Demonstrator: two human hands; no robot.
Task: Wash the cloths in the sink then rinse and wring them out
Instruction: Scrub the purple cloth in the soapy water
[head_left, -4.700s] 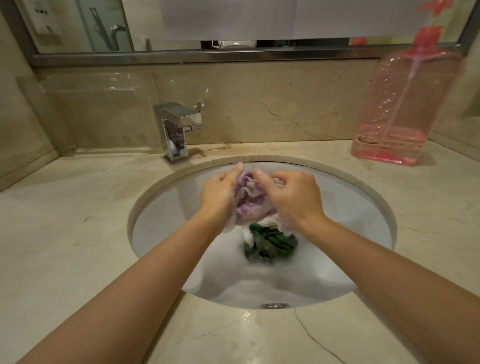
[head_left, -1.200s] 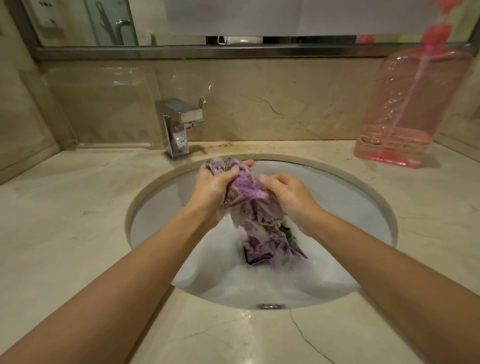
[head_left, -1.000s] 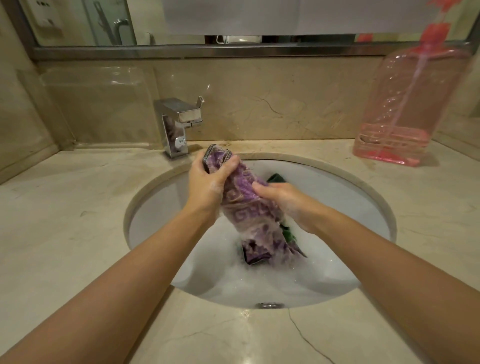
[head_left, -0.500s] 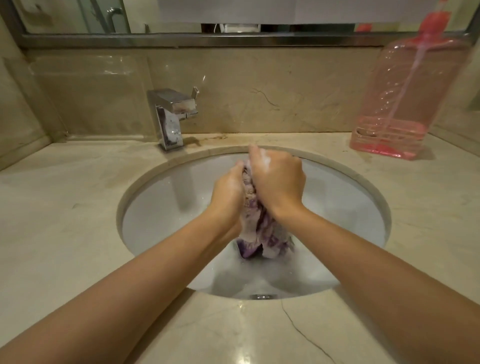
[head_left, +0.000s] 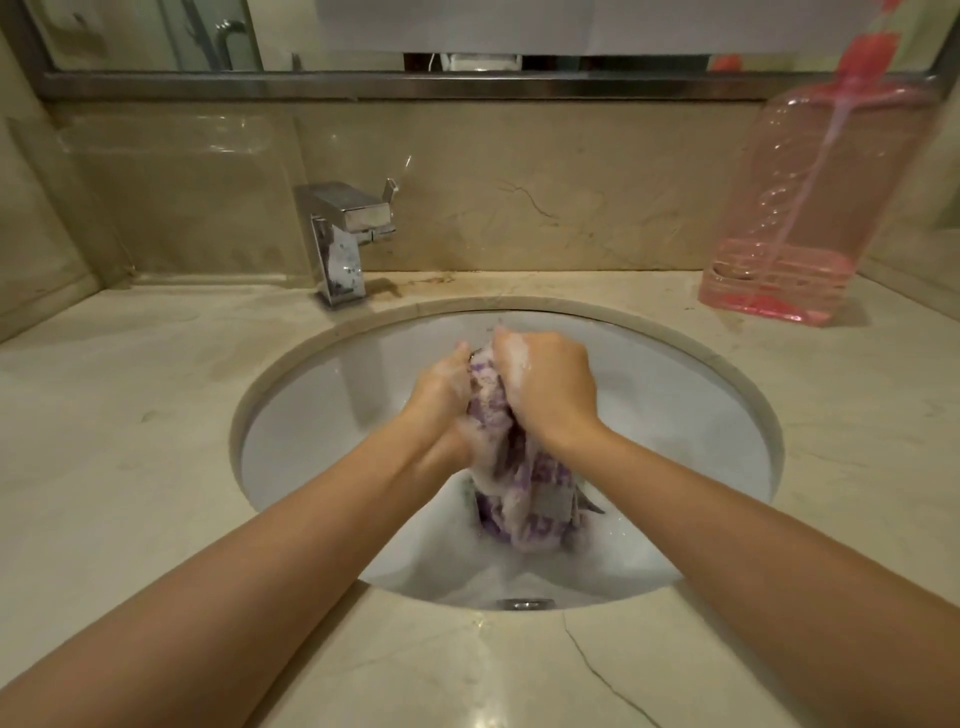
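A view looking down over a bathroom sink (head_left: 322, 415), an oval white basin set under a beige marble countertop (head_left: 130, 441) that fills the middle of the frame. Two bare forearms reach in from the lower corners and meet above the centre of the basin.

The left hand (head_left: 441, 395) and right hand (head_left: 545, 384) are pressed close together, both coated in white soap foam. Their fingers are curled tightly around the top of a purple and white patterned cloth (head_left: 519, 493), bunched between the two palms. The rest of the cloth hangs down from the hands, sudsy and crumpled, with its lower end reaching the soapy water (head_left: 467, 566) pooled in the near part of the basin. A sliver of something dark shows just to the right of the hanging cloth; what it is cannot be made out.

A square chrome faucet (head_left: 340, 244) stands on the counter behind the basin, left of centre. At the upper right of the frame sits a tall clear pink pump bottle (head_left: 810, 208), with a shallow layer of pink liquid at its bottom. A metal-framed mirror (head_left: 363, 31) runs along the top edge. A thin crack (head_left: 597, 670) runs through the countertop at the lower centre, near the overflow slot (head_left: 524, 604).
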